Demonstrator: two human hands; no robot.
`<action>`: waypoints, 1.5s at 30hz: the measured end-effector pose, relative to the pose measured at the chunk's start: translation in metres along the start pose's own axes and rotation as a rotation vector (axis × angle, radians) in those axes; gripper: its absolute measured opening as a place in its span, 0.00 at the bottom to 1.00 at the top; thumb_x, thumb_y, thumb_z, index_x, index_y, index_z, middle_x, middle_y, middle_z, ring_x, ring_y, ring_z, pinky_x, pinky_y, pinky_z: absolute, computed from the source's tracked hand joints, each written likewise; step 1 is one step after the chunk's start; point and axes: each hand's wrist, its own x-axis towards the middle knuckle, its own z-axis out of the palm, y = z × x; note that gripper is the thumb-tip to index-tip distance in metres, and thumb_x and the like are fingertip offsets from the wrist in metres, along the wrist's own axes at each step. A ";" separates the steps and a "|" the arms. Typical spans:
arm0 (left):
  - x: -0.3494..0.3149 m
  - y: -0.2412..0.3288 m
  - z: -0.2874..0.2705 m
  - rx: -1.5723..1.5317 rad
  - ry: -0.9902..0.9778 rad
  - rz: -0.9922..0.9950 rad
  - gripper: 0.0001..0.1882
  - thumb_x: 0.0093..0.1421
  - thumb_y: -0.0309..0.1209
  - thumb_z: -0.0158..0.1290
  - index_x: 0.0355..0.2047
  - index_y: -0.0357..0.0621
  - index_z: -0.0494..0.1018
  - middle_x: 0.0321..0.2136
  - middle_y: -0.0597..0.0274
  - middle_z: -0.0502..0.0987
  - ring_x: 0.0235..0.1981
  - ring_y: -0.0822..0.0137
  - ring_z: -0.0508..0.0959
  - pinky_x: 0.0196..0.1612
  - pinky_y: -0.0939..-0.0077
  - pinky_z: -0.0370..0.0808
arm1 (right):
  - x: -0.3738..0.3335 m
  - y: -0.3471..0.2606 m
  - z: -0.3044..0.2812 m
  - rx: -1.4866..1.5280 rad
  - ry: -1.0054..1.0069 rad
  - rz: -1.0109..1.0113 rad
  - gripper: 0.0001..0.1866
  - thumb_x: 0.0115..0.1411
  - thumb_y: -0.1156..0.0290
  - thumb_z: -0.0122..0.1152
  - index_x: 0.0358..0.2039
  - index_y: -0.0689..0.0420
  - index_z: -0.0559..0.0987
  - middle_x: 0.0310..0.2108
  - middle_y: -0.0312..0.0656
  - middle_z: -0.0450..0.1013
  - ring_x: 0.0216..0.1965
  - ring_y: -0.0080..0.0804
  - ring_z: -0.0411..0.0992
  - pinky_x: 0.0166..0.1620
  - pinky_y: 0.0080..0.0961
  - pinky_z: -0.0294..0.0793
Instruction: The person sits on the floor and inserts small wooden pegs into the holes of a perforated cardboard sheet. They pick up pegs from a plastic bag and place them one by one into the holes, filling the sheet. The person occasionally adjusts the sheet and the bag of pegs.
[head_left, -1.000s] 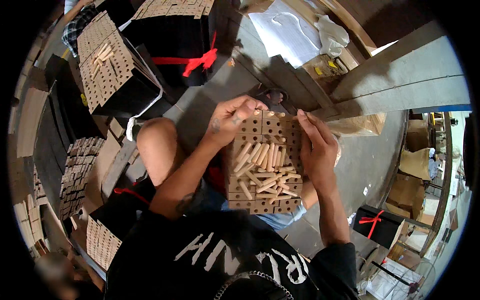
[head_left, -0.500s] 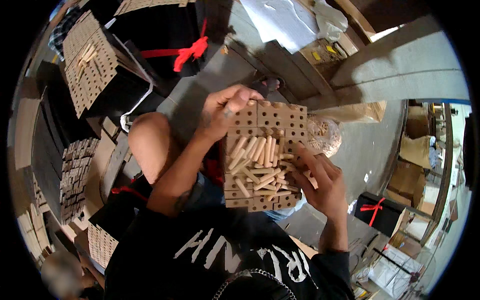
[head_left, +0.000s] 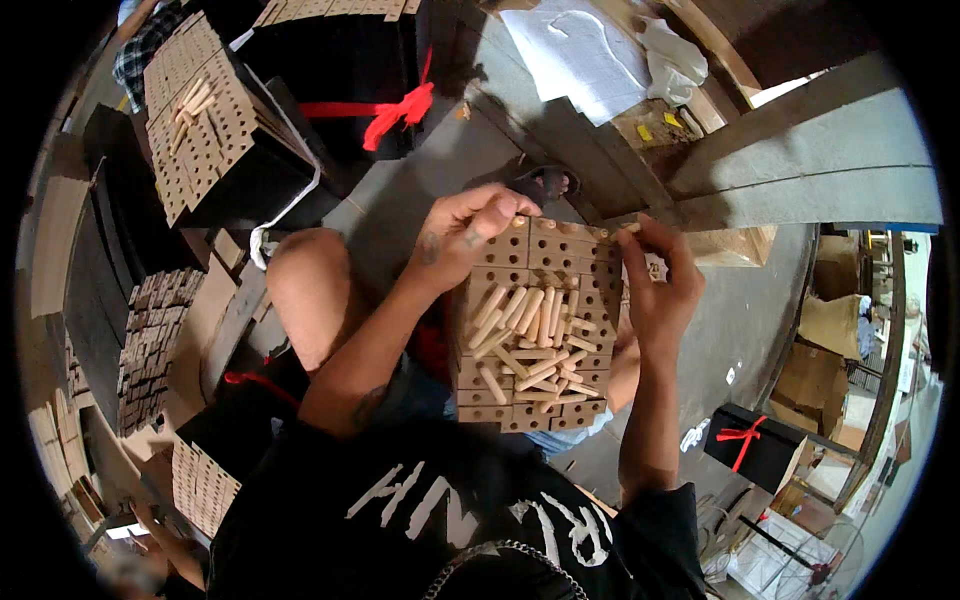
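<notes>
In front of my chest a bundle of drilled wooden blocks (head_left: 488,382) is held up, rows of round holes facing me. A loose heap of wooden dowels (head_left: 535,330) lies across its middle. My left hand (head_left: 462,235) is closed round the far left corner, thumb on the top edge. At the far right corner my right hand (head_left: 662,285) pinches a short wooden dowel (head_left: 628,231), close to the far edge. Several dowel ends show along that far edge. Part of a bag of dowels (head_left: 655,266) shows behind my right hand.
Left of me stand black-wrapped stacks of drilled blocks (head_left: 205,140), one with dowels on top. A red ribbon (head_left: 385,115) ties another stack. My bare knee (head_left: 310,285) is beside my left forearm. A black box with red ribbon (head_left: 745,445) sits on the floor at right.
My right hand has moved from the dowel heap up to the bundle's far right corner, now with a dowel between its fingers. My left hand keeps its hold.
</notes>
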 end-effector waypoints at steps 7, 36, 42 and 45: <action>-0.002 -0.001 0.001 -0.012 0.035 0.009 0.21 0.69 0.42 0.50 0.39 0.31 0.77 0.39 0.57 0.82 0.40 0.71 0.78 0.49 0.73 0.75 | -0.007 -0.011 -0.009 -0.291 -0.100 -0.284 0.18 0.55 0.79 0.67 0.48 0.57 0.81 0.41 0.44 0.80 0.40 0.43 0.77 0.43 0.37 0.77; 0.001 -0.003 0.001 -0.096 -0.001 0.082 0.18 0.69 0.39 0.48 0.37 0.33 0.77 0.39 0.60 0.81 0.40 0.74 0.77 0.47 0.76 0.73 | -0.018 -0.001 -0.010 -0.211 -0.060 -0.300 0.16 0.52 0.83 0.67 0.43 0.58 0.83 0.37 0.45 0.79 0.39 0.42 0.78 0.43 0.34 0.78; -0.002 0.001 0.000 -0.041 0.005 0.039 0.20 0.69 0.40 0.49 0.40 0.32 0.76 0.41 0.57 0.81 0.42 0.72 0.77 0.49 0.75 0.73 | -0.028 -0.023 -0.022 -0.318 -0.172 -0.273 0.23 0.52 0.80 0.67 0.51 0.54 0.81 0.35 0.43 0.78 0.38 0.43 0.76 0.43 0.34 0.76; 0.001 0.002 -0.001 0.044 -0.001 0.025 0.21 0.70 0.41 0.49 0.41 0.31 0.75 0.42 0.55 0.81 0.43 0.71 0.77 0.50 0.73 0.73 | -0.044 -0.039 -0.040 -0.185 -0.325 -0.238 0.24 0.52 0.78 0.68 0.52 0.55 0.80 0.32 0.41 0.76 0.34 0.41 0.74 0.41 0.33 0.75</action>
